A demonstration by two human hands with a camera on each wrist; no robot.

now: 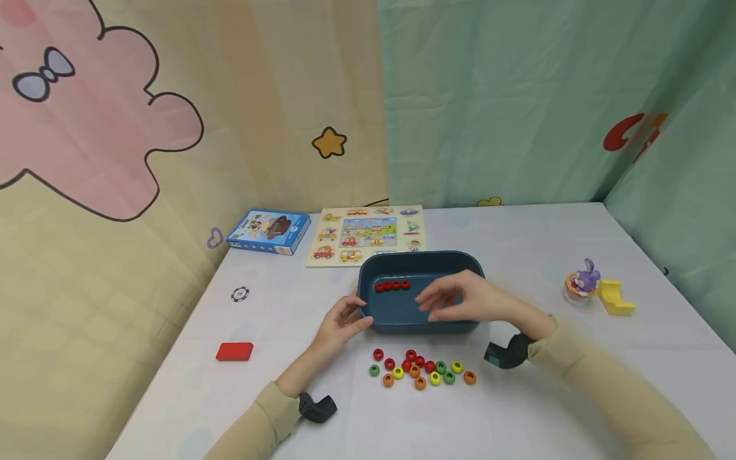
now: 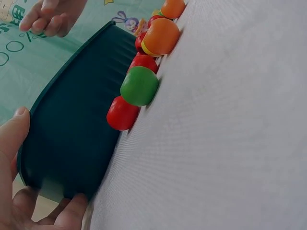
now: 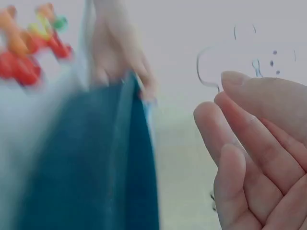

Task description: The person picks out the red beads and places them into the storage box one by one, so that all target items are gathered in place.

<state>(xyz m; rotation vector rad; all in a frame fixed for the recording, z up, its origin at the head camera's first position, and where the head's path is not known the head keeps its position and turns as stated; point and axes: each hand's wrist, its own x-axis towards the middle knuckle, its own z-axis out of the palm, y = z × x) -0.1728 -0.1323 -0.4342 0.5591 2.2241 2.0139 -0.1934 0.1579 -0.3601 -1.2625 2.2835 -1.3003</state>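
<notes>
A dark blue rectangular plastic bin (image 1: 422, 327) stands on the table in the head view, with several red beads (image 1: 392, 286) in a row inside. My left hand (image 1: 343, 321) holds its near left corner; in the left wrist view the thumb is at the rim and the fingertips (image 2: 74, 208) lie against the wall. Over the right part of the bin hovers my right hand (image 1: 468, 298), fingers loosely bent. The right wrist view shows nothing between its fingers (image 3: 254, 129). Loose red, orange, yellow and green beads (image 1: 420, 383) lie on the table in front of the bin.
Behind the bin are a picture puzzle board (image 1: 315, 255) and a blue box (image 1: 270, 231). A red block (image 1: 234, 351) and a round chip (image 1: 239, 294) lie to the left. A purple rabbit figure (image 1: 586, 279) and a yellow toy piece (image 1: 615, 299) are on the right.
</notes>
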